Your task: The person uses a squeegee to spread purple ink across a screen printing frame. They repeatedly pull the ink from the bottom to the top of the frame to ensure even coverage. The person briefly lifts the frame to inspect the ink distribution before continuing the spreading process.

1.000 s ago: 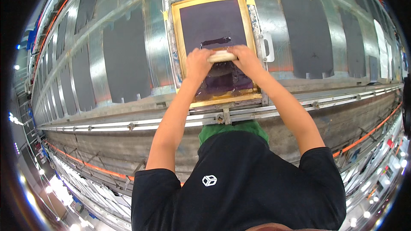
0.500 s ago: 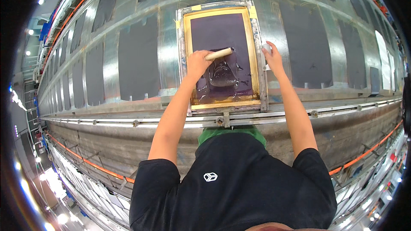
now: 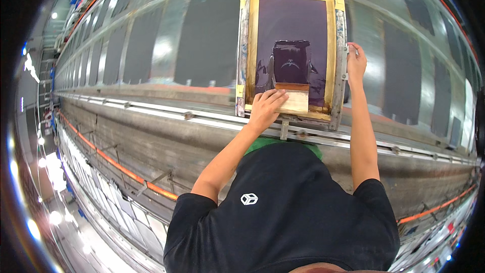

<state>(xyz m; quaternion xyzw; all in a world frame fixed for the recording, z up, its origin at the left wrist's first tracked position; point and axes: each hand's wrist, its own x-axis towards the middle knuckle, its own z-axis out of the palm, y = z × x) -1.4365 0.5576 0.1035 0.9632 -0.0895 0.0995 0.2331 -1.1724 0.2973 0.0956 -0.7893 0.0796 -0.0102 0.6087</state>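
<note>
A screen-printing frame (image 3: 244, 50), with dark purple mesh and yellow tape round its inside, lies flat on the long table. Near its close end, my left hand (image 3: 269, 107) has its fingers over the pale wooden handle of a squeegee (image 3: 297, 101), whose brown blade edge faces away from me. Beyond the blade, wet dark ink (image 3: 291, 65) glistens on the mesh, with a small curved design showing through. At the frame's right side my right hand (image 3: 357, 64) is curled, fingertips against the outer rim. Whatever sits between its fingers is hidden.
Dark grey fabric panels (image 3: 207, 40) lie in rows along the shiny table to both sides. A metal rail (image 3: 212, 117) with fittings runs along the near edge, in front of my body. Orange piping (image 3: 121, 169) runs below at the left.
The squeegee has come toward me, from mid-mesh to the near end, and its handle has tipped down under my left hand. The white object seen in my right fingers is now hidden.
</note>
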